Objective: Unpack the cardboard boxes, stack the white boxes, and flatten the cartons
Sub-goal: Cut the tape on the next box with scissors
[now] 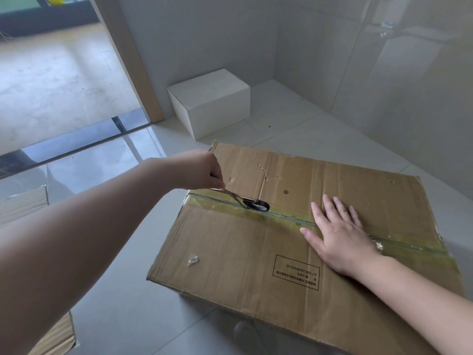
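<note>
A large cardboard box (294,242) is seen on the tiled floor (122,290), its top flaps closed and joined by a strip of yellowish tape (286,216) along the middle seam. The right hand (340,234) is laid flat on the box top with fingers straight and spread, the palm over the tape, nothing being held. Farther out, the left hand (202,172) is curled round one end of a pair of scissors (245,199), whose metal part is set against the tape near the box's left edge, the black handle loop lying on the seam. At the left edge, part of another carton (23,203) is seen. Beyond the big box, a white box (212,101) stands on the floor against the wall, beside the door frame (128,57).
</note>
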